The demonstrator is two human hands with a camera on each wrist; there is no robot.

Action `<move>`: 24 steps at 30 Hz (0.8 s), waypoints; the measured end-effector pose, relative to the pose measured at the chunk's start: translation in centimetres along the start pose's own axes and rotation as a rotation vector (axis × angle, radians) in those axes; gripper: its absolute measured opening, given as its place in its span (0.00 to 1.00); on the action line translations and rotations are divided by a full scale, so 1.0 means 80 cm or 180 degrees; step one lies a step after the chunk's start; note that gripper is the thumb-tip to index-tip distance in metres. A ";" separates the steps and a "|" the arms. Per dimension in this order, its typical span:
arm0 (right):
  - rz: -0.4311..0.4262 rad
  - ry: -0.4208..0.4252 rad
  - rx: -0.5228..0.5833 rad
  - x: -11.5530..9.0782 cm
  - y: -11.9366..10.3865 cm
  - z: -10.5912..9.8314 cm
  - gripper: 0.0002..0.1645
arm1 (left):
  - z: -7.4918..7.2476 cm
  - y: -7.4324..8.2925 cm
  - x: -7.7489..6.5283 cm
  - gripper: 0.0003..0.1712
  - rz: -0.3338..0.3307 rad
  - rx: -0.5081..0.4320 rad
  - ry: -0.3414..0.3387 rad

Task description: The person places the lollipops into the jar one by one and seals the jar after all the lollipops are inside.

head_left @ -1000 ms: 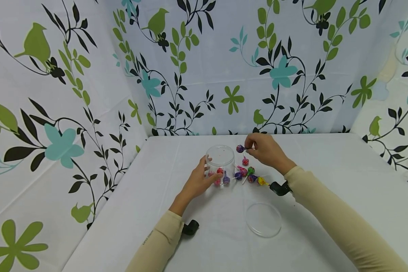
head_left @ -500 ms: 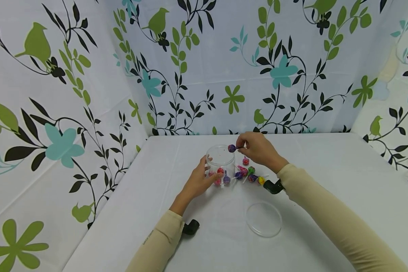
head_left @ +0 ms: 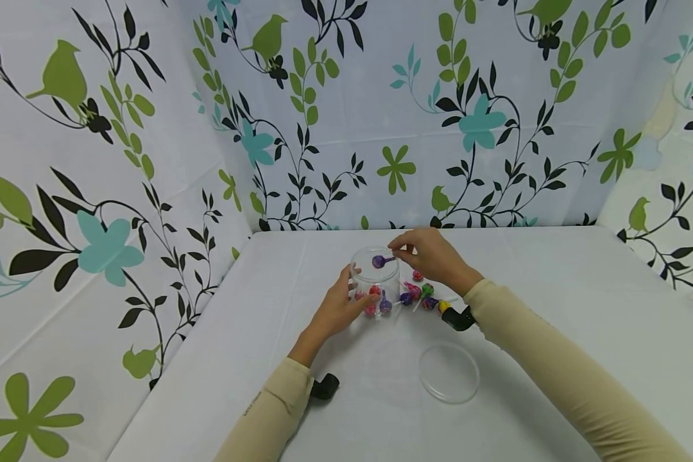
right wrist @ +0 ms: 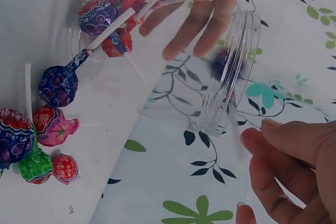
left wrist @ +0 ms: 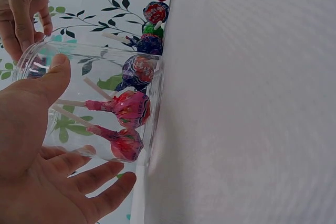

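My left hand (head_left: 337, 305) holds a clear plastic jar (head_left: 390, 274) upright, its thumb across the near side. Inside are pink lollipops (left wrist: 131, 109) and a purple one (left wrist: 138, 72), heads down at the bottom. Another purple lollipop (head_left: 378, 262) is at the jar's mouth, blurred in the right wrist view. Its stick points toward my right hand (head_left: 433, 253), just beside the fingertips. In the right wrist view, thumb and index finger stand slightly apart, and the stick appears free of them.
Several loose lollipops lie right of the jar, among them a green one (head_left: 427, 290), a yellow one (head_left: 444, 307) and a small red one (head_left: 418, 276). A clear round lid (head_left: 450, 402) lies nearer on the white table (head_left: 375, 423). Patterned cloth (head_left: 346, 128) hangs behind.
My right hand has moved left, bringing the pinched purple lollipop from beside the jar to its mouth. The lollipop now appears released from the fingertips. My left hand has stayed on the jar.
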State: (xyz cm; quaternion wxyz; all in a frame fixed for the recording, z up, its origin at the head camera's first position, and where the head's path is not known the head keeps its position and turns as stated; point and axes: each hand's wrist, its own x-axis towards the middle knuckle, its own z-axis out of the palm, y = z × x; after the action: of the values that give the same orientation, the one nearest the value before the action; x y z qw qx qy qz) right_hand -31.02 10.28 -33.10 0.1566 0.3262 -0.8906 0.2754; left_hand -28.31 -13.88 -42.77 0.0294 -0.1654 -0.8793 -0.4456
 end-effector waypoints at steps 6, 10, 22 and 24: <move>-0.0067 0.0105 0.0060 -0.001 0.002 -0.001 0.10 | -0.001 0.001 -0.002 0.55 0.0057 -0.0061 -0.0014; -0.0023 0.0098 0.0038 -0.006 0.009 -0.003 0.10 | -0.002 0.001 -0.003 0.56 0.0057 -0.0031 -0.0016; 0.0419 -0.0245 -0.0080 -0.042 0.055 -0.001 0.09 | 0.000 -0.002 -0.002 0.56 0.0089 0.0051 -0.0020; 0.0453 -0.0286 -0.0098 -0.048 0.063 -0.002 0.09 | -0.001 -0.003 -0.001 0.56 0.0091 0.0045 -0.0009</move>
State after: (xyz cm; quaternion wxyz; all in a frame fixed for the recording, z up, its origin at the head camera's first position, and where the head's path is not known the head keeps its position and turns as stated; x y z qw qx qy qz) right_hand -31.54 15.49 -36.74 0.1015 0.2717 -0.9218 0.2572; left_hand -28.29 -14.07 -42.93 0.0357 -0.1784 -0.8801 -0.4386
